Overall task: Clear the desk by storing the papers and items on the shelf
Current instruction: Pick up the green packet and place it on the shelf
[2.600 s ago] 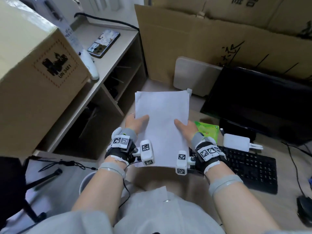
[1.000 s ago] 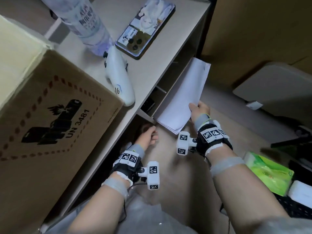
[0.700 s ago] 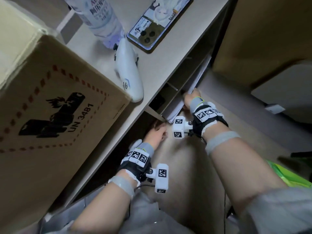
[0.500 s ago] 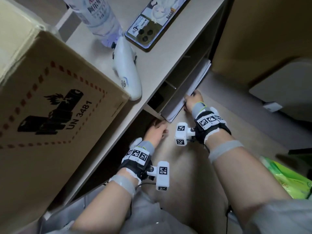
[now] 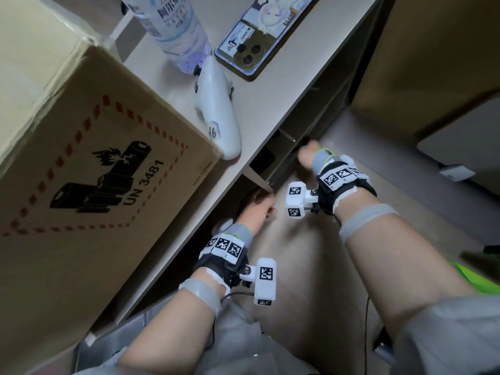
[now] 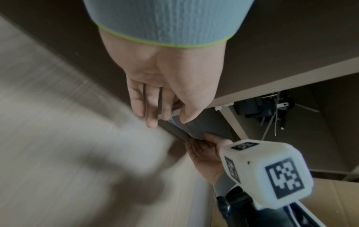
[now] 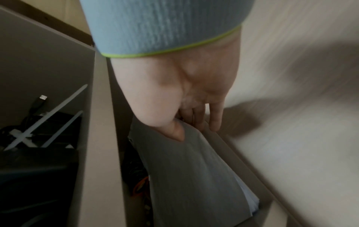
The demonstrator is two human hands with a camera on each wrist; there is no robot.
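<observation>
The white paper stack [image 7: 194, 169] lies inside a shelf compartment, dim and grey in the shadow, and also shows in the left wrist view [image 6: 209, 127]. My right hand [image 7: 190, 127] pinches its near corner, thumb on top and fingers underneath. In the head view that right hand [image 5: 307, 155] reaches into the opening of the shelf [image 5: 270, 112] and the papers are hidden. My left hand [image 5: 259, 209] is lower at the front edge of the shelf divider [image 5: 257, 180]. From the left wrist, the left hand [image 6: 169, 118] has thumb and fingers on either side of that board's edge.
On the shelf top stand a large cardboard box [image 5: 94, 171], a water bottle [image 5: 176, 25], a white controller [image 5: 219, 115] and a phone [image 5: 265, 36]. A neighbouring compartment holds a black adapter and cables [image 6: 258, 106]. A green packet [image 5: 476, 277] lies at the far right.
The paper stack has slid deeper into the shelf compartment and dropped out of the head view. My right hand followed it in. The left hand stayed at the divider's edge.
</observation>
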